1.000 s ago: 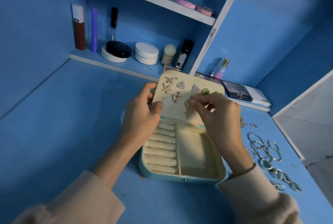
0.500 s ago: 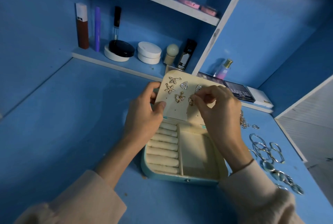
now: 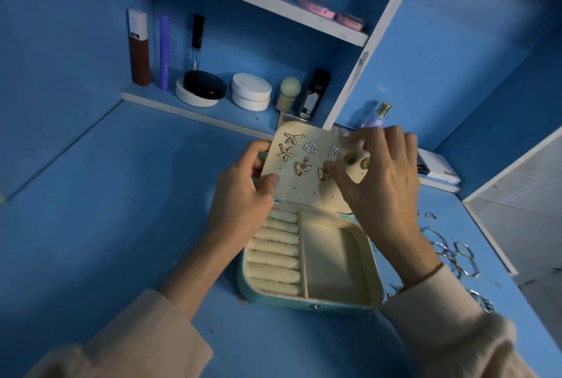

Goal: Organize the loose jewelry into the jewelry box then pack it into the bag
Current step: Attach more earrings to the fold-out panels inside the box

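Pinching the earring panel at its left edge, the left hand holds it tilted; the right hand spreads its fingers, thumb tip touching a butterfly earring.

My blue desk, my open teal jewelry box standing on it before me, loose silver rings scattered to my right, low back shelf carrying compacts.

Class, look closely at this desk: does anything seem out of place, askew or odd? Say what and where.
Silver rings lie scattered on the desk to the right of the open jewelry box, whose ring rolls hold nothing. On the shelf, a black compact rests tilted on a white compact.
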`<state>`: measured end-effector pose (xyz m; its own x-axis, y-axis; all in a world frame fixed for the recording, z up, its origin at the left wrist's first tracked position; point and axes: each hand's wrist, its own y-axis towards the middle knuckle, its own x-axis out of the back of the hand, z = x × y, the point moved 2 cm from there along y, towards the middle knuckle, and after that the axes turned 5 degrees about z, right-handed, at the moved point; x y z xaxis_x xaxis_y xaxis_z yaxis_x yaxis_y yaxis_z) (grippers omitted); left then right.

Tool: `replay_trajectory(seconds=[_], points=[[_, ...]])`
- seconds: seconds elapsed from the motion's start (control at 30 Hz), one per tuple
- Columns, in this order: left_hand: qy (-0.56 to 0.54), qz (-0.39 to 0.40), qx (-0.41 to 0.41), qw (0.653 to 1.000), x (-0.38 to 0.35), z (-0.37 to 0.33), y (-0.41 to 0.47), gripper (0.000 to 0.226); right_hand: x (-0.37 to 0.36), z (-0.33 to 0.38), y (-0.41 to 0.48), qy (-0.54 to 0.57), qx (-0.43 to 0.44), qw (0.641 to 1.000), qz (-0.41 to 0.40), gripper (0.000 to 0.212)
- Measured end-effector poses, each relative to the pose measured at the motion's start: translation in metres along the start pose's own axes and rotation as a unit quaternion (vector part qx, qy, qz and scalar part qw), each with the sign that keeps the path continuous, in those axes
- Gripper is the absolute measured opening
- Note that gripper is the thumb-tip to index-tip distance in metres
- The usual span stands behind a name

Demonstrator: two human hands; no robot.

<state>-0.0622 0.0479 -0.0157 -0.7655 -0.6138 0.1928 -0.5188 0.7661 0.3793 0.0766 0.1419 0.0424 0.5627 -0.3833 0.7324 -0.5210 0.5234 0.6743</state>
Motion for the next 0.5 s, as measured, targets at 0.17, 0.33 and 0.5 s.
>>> replay_trajectory(seconds=[0.17,0.33,0.5], points=[[-0.001,-0.016,-0.007,1.000,0.001,-0.001,0.000,0.037,0.006,-0.005,0.013,0.003,0.012,0.995,0.098,0.061],[0.011,-0.003,0.004,1.000,0.003,-0.007,-0.003,0.038,0.012,-0.005,0.012,0.036,0.040,0.994,0.093,0.040],[-0.008,-0.129,0.024,0.991,0.012,-0.031,-0.021,0.027,0.018,-0.002,-0.004,0.009,0.078,0.996,0.038,0.032]])
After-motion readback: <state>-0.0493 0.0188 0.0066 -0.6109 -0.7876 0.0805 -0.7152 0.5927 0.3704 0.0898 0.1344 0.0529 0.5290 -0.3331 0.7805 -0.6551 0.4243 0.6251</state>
